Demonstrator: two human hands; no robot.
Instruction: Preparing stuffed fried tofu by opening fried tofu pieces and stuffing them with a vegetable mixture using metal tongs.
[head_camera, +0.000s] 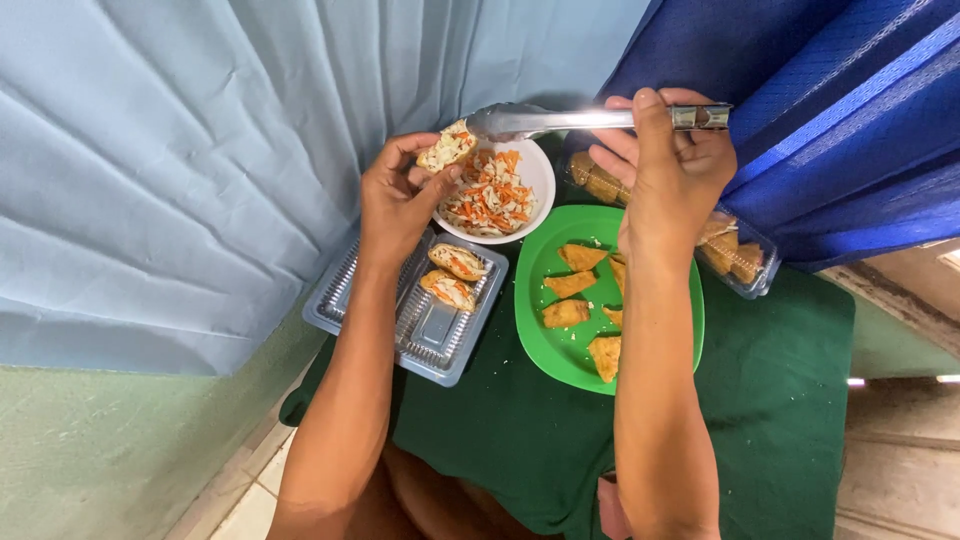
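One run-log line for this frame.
left hand: holds stuffed fried tofu piece | right hand: grips metal tongs at filling | white bowl of shredded vegetables: below

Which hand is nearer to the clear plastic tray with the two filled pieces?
Left. The left hand sits just above the clear plastic tray, holding a filled piece. The right hand is farther off, across the green plate, gripping metal tongs.

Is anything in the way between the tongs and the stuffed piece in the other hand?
Nothing visible. The tongs in the right hand already reach the stuffed piece held by the left hand, above the bowl.
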